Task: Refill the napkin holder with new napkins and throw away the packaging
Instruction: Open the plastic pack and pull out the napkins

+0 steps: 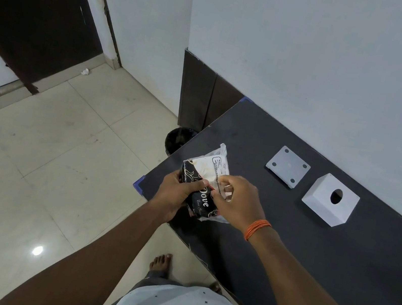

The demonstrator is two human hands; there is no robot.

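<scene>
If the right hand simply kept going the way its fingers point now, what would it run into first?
The right hand points leftward into the napkin packet it already pinches, so the packet comes first; just beyond sits the left hand gripping the packet's other side.

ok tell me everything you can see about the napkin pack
The napkin pack is a soft block in thin, crinkly plastic wrap, black with white lettering and swirls on one side, clear with a white printed label on the other, white napkins showing through. It is held tilted above the near corner of the dark table. The left hand grips its black side; the right hand pinches the clear wrap. The far end sticks up loose.
</scene>
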